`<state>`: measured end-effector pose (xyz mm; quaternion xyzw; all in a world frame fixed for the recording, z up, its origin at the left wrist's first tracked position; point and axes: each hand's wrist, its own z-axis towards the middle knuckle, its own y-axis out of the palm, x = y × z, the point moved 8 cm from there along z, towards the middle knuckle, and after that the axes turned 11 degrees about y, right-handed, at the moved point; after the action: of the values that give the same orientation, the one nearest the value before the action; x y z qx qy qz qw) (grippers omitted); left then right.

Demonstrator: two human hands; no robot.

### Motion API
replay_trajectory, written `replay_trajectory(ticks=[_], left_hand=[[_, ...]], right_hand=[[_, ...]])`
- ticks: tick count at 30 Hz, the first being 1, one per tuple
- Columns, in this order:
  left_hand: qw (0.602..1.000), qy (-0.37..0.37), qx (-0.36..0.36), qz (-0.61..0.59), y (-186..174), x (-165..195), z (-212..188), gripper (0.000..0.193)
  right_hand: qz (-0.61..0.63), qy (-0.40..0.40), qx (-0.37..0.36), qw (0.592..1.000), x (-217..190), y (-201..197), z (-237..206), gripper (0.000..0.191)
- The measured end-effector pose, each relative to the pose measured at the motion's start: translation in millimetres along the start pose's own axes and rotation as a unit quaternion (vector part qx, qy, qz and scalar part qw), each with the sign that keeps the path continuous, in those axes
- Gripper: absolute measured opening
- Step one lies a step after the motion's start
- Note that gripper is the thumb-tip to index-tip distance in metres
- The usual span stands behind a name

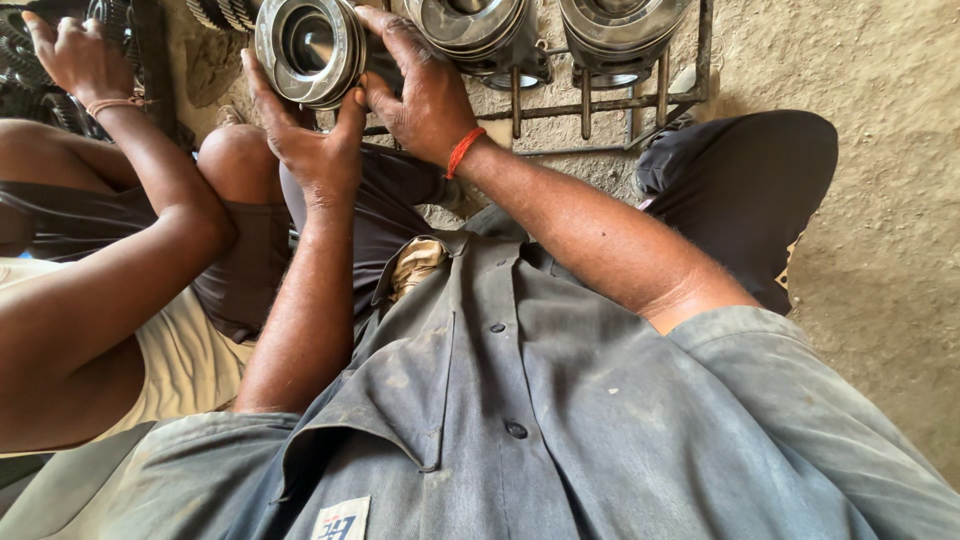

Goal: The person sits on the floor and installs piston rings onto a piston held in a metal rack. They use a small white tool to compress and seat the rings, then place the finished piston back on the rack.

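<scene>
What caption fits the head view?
Both hands, left and right, hold a metal piston beside two more on a rack.
</scene>
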<state>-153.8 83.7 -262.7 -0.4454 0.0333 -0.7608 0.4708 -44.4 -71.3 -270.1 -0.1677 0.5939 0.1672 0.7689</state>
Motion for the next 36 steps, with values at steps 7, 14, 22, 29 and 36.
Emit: replay_trajectory(ticks=[7, 14, 22, 29, 36], left_hand=[[0.999, 0.001, -0.017, -0.04, -2, 5, 0, 0.106], [0.969, -0.052, -0.016, -0.243, -2, -4, -2, 0.093], [0.88, -0.122, 0.047, -0.456, 0, -22, 4, 0.06], [0.843, -0.197, 0.055, -0.498, 0, -29, 10, 0.06], [0.845, -0.19, 0.052, -0.498, 3, -38, 7, 0.058]], right_hand=[[0.057, -0.003, -0.04, 0.998, 7, 3, -3, 0.067], [0.011, -0.012, -0.039, 0.999, 9, 0, -3, 0.067], [0.032, -0.028, -0.051, 0.998, 2, -4, -4, 0.067], [0.034, -0.034, -0.046, 0.998, 2, -6, -3, 0.059], [0.033, -0.036, -0.04, 0.998, 7, -5, -3, 0.052]])
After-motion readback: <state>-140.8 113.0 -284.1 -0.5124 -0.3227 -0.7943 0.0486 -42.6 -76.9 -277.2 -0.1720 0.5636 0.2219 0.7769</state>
